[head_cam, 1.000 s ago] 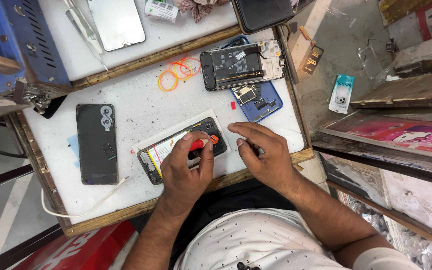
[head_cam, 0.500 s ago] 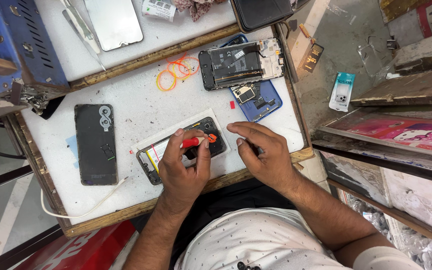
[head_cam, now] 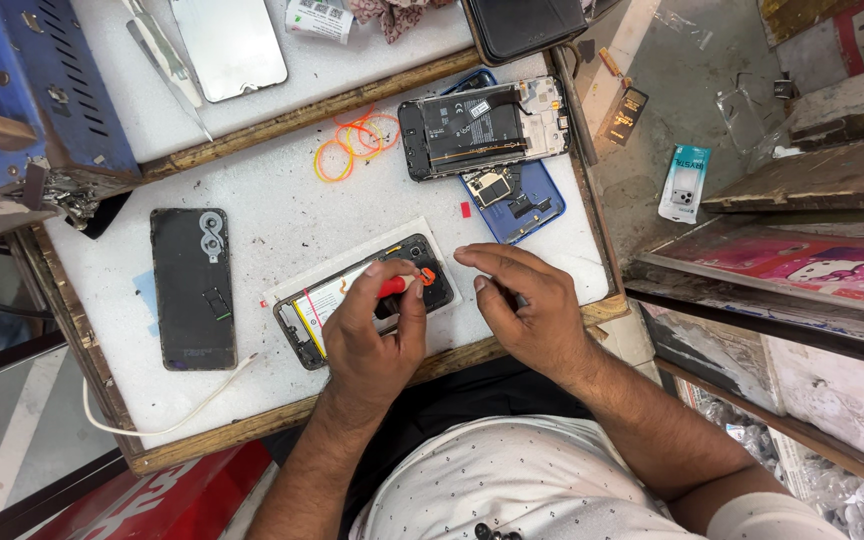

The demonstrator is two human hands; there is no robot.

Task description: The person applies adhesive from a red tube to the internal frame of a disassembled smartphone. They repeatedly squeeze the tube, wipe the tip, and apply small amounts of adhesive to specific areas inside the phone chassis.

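Pinching the red-handled screwdriver [head_cam: 399, 284] in my left hand [head_cam: 372, 335] over the opened phone [head_cam: 367, 298] mid-surface — its tip barely shifted — I rest my right hand [head_cam: 522, 305] just beside, fingers loosely curled, holding nothing.

a white worktop [head_cam: 282, 210] with a worn wooden rim [head_cam: 252, 425] fills the middle. a blue machine [head_cam: 22, 80] stands far left. grey floor [head_cam: 672, 90] and stacked boards [head_cam: 812, 180] lie to the right.

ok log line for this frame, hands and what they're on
left hand: grips red-handled screwdriver, tip at opened phone | right hand: fingertips on white mat beside phone | back cover: flat, left of phone
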